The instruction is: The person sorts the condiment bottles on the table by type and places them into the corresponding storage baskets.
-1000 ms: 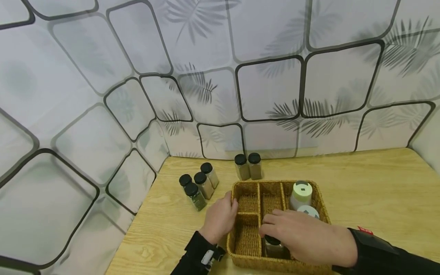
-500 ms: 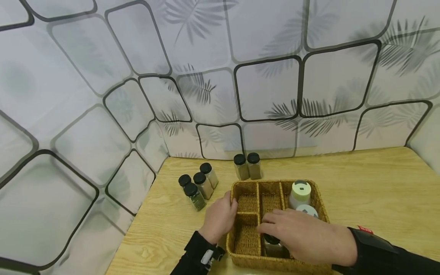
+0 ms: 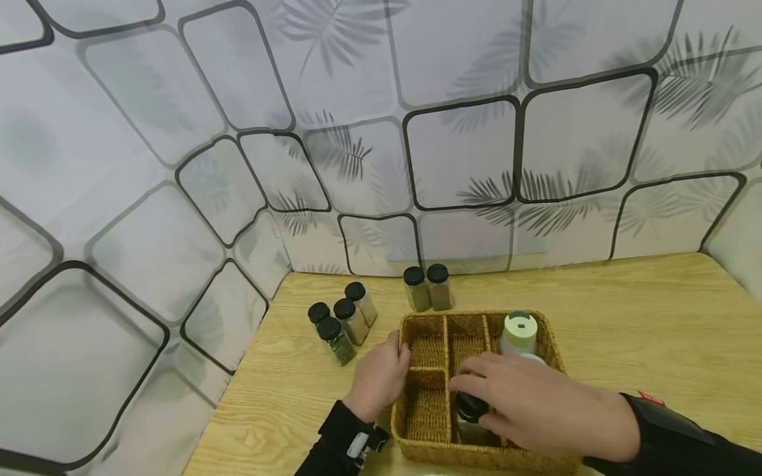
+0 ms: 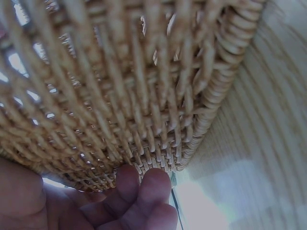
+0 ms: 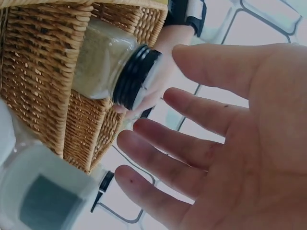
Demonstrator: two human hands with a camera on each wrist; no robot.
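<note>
Here, the black-capped jar (image 3: 470,411) stands in the near end of the middle compartment of the wicker basket (image 3: 467,456). My right hand (image 3: 514,400) is just beside its cap, fingers loosely spread and gripping nothing. My left hand (image 3: 381,373) holds the basket's left wall, fingers curled against the weave. In the right compartment sit a green-lidded bottle (image 3: 520,332) and, mostly behind my right hand, a pale-lidded bottle (image 3: 534,357).

The surface (image 3: 631,324) is pale yellow wood grain. On it, left of the basket, four black-capped jars (image 3: 354,322) stand bunched together, and just beyond its far side two more jars (image 3: 440,292) stand side by side. The room behind is wall covering (image 3: 464,155), whitish grey with dark rounded frames and grey palm fronds, meeting in a corner at the left.

As for writing, I can read none: the green lid carries a small dark mark, the pale-lidded bottle a dark teal square (image 5: 48,203), and my right sleeve a red tag (image 3: 651,398) too small to make out.
</note>
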